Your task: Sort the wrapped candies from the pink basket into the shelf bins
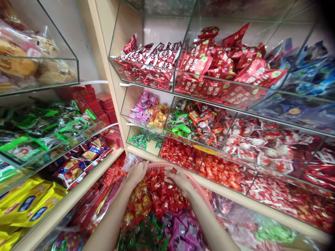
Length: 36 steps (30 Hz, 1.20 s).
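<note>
A pink plastic basket (195, 177) stands against the shelf front, filled with wrapped sweets. My left hand (136, 173) is closed at the basket's far-left rim, beside a crumpled clear plastic bag (129, 162); its fingertips are partly hidden. Over the basket's far side, my right hand (180, 180) has its fingers curled, with a small red-wrapped candy (173, 170) at the fingertips. Beneath the hands lie red-wrapped candies (159, 190). Yellow-orange packets (141, 200) are at the left, with green packets (148, 230) and purple packets (183, 228) nearer me.
Glass-fronted bins rise ahead, holding red candies (180, 153), orange-red candies (222, 170) and large red packets (209, 62). Left shelves hold green packets (47, 125) and yellow bags (31, 198). A wooden shelf edge (235, 197) runs close behind the basket.
</note>
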{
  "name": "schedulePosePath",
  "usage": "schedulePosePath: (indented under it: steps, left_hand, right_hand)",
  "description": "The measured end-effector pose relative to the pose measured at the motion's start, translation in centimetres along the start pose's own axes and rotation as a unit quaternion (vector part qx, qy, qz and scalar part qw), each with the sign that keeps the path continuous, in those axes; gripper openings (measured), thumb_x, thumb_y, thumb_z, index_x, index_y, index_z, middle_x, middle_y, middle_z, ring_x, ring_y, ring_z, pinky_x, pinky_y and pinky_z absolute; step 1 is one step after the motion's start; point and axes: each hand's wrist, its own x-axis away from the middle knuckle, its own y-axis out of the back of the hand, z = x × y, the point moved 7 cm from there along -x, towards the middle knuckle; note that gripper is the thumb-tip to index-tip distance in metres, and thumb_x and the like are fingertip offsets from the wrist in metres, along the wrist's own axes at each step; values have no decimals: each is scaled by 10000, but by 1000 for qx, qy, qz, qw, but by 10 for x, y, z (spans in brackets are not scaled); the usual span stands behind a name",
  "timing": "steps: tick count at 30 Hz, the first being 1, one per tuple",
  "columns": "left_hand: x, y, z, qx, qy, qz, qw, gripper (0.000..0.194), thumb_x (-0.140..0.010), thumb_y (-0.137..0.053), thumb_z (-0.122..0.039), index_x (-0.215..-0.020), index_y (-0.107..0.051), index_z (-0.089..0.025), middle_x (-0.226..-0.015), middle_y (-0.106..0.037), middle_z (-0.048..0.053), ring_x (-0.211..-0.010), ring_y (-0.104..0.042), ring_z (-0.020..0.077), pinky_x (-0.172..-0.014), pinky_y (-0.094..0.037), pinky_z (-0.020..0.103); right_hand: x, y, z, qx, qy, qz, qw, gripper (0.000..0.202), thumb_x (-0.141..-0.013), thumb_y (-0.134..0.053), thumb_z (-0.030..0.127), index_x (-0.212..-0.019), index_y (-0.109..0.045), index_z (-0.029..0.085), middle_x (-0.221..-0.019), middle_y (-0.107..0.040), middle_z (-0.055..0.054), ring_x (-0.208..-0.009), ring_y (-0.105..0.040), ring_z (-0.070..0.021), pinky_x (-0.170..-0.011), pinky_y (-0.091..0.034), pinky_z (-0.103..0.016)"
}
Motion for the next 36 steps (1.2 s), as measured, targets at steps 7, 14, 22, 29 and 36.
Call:
schedulePosePath:
  steps: [7,14,22,29,36]
  left_hand:
    - [-1,0,1,-9,-4,-4,1000,656,-852,-64,-536,-967,-607,-186,-919,-657,115,-857,-617,250,-725,-434,336]
    - [0,0,0,-5,-3,-1,1000,645,-856,-70,-530,-980,-606,-194,-912,-662,106,-846,-620,229,-731,-434,322]
    - [1,3,-2,-1,-3,0,1000,610,-868,-102,-504,-991,-609,-188,-909,-663,110,-859,-618,226,-737,-428,315]
    - [2,3,-3,-5,-5,-1,1000,593,-870,-107,-494,-1005,-600,-193,-935,-659,117,-880,-616,243,-738,-429,331]
    - [3,5,-4,-5,6,4,1000,595,-869,-122,-501,-981,-609,-178,-949,-656,119,-902,-610,242,-751,-425,323]
  right_hand:
    - [-6,6,-4,131,47,-18,990,250,-605,-662,388,-713,-569,182,-633,-507,43,-535,-461,-92,-486,-470,-244]
    - [-18,5,-5,258,141,-20,956,224,-665,-600,388,-679,-610,165,-569,-563,23,-516,-474,-111,-520,-382,-234]
    - [-7,-19,12,436,234,-59,867,117,-734,-511,227,-643,-578,199,-640,-579,6,-607,-511,-146,-601,-358,-255]
    - [-3,-27,7,483,272,-74,829,77,-752,-484,180,-693,-527,203,-719,-552,-21,-659,-509,-159,-614,-362,-259]
    - [5,-25,15,475,282,-88,829,77,-777,-482,220,-720,-532,204,-758,-542,-27,-637,-503,-154,-608,-366,-266]
